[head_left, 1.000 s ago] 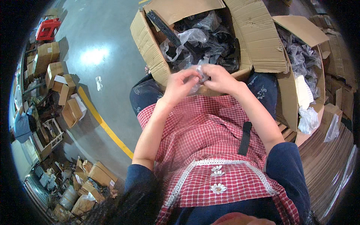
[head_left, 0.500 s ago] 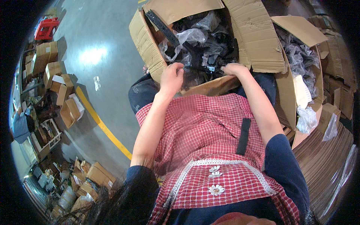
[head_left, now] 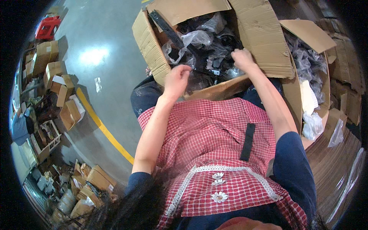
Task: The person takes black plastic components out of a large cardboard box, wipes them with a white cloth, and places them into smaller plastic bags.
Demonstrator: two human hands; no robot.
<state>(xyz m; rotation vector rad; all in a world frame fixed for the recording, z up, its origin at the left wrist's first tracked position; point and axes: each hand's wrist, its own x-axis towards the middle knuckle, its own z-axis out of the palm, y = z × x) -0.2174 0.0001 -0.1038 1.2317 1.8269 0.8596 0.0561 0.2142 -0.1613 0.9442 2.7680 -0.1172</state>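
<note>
An open cardboard box (head_left: pixel 224 87) stands right in front of me, filled with black plastic parts (head_left: pixel 199 57) and crumpled clear plastic bags (head_left: pixel 197 37). My left hand (head_left: pixel 177 81) is over its near left corner, fingers pinched together; whatever they hold is hidden. Curled closed, my right hand (head_left: pixel 243 60) hovers by the inner right side, next to dark parts and clear film; I cannot make out what is in it. Between the hands lies a black part with a small pale metal-looking piece (head_left: pixel 216 72). A long black slotted rail (head_left: pixel 166 29) leans against the box's left inner wall.
To the right is a second open carton (head_left: pixel 326 82) of bagged parts, beside stacked flat cardboard (head_left: pixel 326 172). Several cartons (head_left: pixel 71 111) line the left beyond a yellow floor line (head_left: pixel 103 130). A red plastic object (head_left: pixel 47 28) sits far left; a person (head_left: pixel 20 128) is at the left edge.
My right hand has moved up and away from the near edge, toward the box's right inner side. The left hand has stayed nearly in place. The small pale piece now lies slightly tilted differently.
</note>
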